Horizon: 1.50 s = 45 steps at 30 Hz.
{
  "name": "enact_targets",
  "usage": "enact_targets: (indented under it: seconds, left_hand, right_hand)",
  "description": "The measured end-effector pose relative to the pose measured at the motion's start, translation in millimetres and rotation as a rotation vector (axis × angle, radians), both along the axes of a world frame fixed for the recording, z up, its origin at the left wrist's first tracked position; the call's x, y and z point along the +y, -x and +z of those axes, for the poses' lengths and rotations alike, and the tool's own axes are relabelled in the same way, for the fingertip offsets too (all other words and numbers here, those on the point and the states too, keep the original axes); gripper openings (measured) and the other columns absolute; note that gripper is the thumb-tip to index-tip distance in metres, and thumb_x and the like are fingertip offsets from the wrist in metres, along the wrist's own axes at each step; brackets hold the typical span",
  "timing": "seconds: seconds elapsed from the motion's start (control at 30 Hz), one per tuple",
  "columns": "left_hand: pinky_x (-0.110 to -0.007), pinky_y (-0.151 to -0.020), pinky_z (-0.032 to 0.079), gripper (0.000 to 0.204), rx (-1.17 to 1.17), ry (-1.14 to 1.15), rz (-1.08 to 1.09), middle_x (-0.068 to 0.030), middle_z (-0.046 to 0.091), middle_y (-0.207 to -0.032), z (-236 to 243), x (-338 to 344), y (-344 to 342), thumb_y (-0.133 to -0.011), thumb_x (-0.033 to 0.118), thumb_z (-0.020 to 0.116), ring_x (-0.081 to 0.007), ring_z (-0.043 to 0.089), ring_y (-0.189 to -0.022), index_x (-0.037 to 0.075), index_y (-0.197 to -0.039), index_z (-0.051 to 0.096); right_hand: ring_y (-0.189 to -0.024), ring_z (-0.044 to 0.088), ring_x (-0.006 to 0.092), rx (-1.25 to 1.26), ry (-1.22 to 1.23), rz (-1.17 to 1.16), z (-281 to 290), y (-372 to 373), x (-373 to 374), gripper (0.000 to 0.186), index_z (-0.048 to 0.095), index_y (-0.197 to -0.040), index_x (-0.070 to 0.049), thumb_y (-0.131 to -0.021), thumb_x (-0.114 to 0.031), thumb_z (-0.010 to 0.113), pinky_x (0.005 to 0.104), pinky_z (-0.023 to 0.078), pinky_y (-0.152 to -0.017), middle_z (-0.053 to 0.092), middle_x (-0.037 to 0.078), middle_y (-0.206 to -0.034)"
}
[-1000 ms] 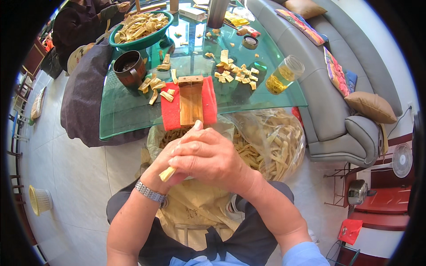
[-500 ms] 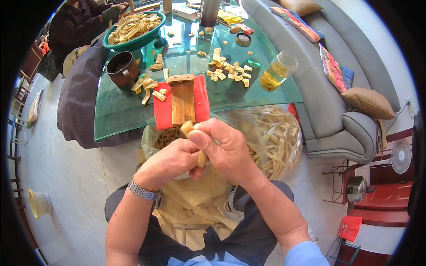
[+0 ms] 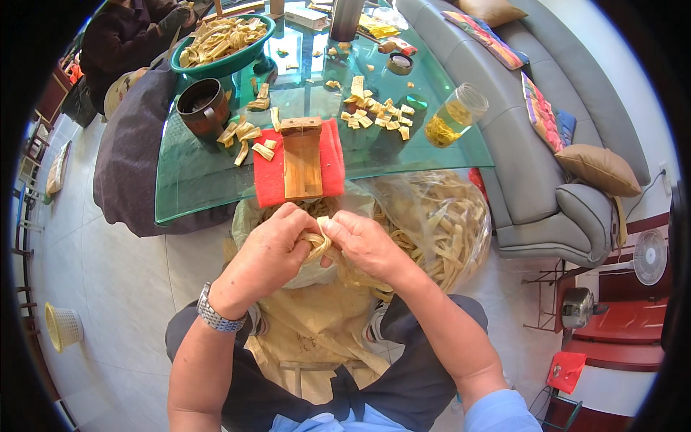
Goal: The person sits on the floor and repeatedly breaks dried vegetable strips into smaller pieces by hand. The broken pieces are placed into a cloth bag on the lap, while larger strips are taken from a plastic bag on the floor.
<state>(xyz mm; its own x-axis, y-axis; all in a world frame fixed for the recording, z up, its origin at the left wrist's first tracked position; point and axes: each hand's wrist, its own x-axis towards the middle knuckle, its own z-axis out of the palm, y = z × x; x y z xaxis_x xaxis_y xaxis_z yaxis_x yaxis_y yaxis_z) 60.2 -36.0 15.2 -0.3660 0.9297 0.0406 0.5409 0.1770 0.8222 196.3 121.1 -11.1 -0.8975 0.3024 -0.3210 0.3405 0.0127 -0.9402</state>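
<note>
Between my two hands a pale tan dried strip (image 3: 317,248) is bent into a loop. My left hand (image 3: 277,241), with a metal watch on its wrist, pinches one side of it. From the other side my right hand (image 3: 360,241) grips it between thumb and fingers. Just beyond, a wooden block tool (image 3: 302,169) with a raised crosspiece rests on a red cloth (image 3: 331,155) at the glass table's near edge. Below my hands an open bag (image 3: 248,223) holds more strips, partly hidden. A clear plastic bag (image 3: 446,223) full of pale strips lies to the right.
On the glass table (image 3: 216,169) are cut pieces (image 3: 385,115), a dark mug (image 3: 201,108), a glass jar (image 3: 455,115) and a green basin (image 3: 223,65) heaped with strips. A co-worker (image 3: 129,43) sits at the far left. A grey sofa (image 3: 525,144) stands right.
My left hand has risen and turned over, and my right hand has lowered slightly. The strip, earlier upright between my fists, is now curled into a loop.
</note>
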Motion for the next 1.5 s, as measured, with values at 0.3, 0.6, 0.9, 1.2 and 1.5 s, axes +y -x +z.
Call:
enact_targets:
  seconds: [0.3,0.6,0.9,1.2,1.5]
  left_hand:
    - [-0.034,-0.085,0.054,0.016,-0.315,0.089,0.067,-0.0152,0.069,-0.107,-3,1,4,-0.095,-0.002,0.06,-0.0241,0.068,-0.096,0.0,-0.111,0.062]
    - [-0.027,-0.087,0.052,0.034,-0.939,-0.115,0.135,0.0,0.067,-0.109,10,1,-1,-0.104,0.011,0.064,-0.0105,0.063,-0.097,0.001,-0.136,0.06]
    - [-0.027,-0.106,0.043,0.044,-0.399,-0.178,0.127,-0.0035,0.06,-0.135,-8,6,-9,-0.104,-0.001,0.051,-0.0114,0.055,-0.121,0.005,-0.147,0.057]
    - [-0.031,-0.113,0.04,0.053,-0.587,-0.198,0.143,-0.0121,0.053,-0.15,-7,4,-29,-0.114,0.035,0.044,-0.0151,0.05,-0.135,0.0,-0.153,0.046]
    - [-0.031,-0.075,0.053,0.043,-0.25,-0.206,0.433,-0.0098,0.072,-0.09,-17,-2,-8,-0.113,0.034,0.049,-0.0159,0.065,-0.081,-0.003,-0.109,0.071]
  right_hand:
    - [-0.057,0.043,0.0064,-0.242,0.713,-0.074,4,3,-1,0.037,0.061,-0.104,-0.01,-0.11,-0.045,0.05,0.0268,0.044,-0.057,0.055,-0.003,-0.075]
    - [-0.077,0.062,0.0112,0.292,-0.339,-0.075,14,1,1,0.03,0.064,-0.108,-0.003,-0.1,-0.031,0.073,0.031,0.053,-0.07,0.069,0.008,-0.086]
    - [-0.068,0.053,0.0077,0.234,-0.068,-0.101,9,3,3,0.025,0.065,-0.103,-0.006,-0.107,-0.03,0.062,0.0266,0.047,-0.062,0.06,0.0,-0.076]
    - [-0.067,0.046,0.0032,0.262,0.317,-0.048,11,2,-18,0.027,0.06,-0.113,-0.008,-0.113,-0.032,0.049,0.0204,0.04,-0.058,0.054,-0.004,-0.08]
    - [-0.066,0.044,0.005,0.084,0.128,-0.03,26,0,-12,0.032,0.058,-0.112,-0.01,-0.11,-0.042,0.052,0.0238,0.039,-0.058,0.049,-0.005,-0.077]
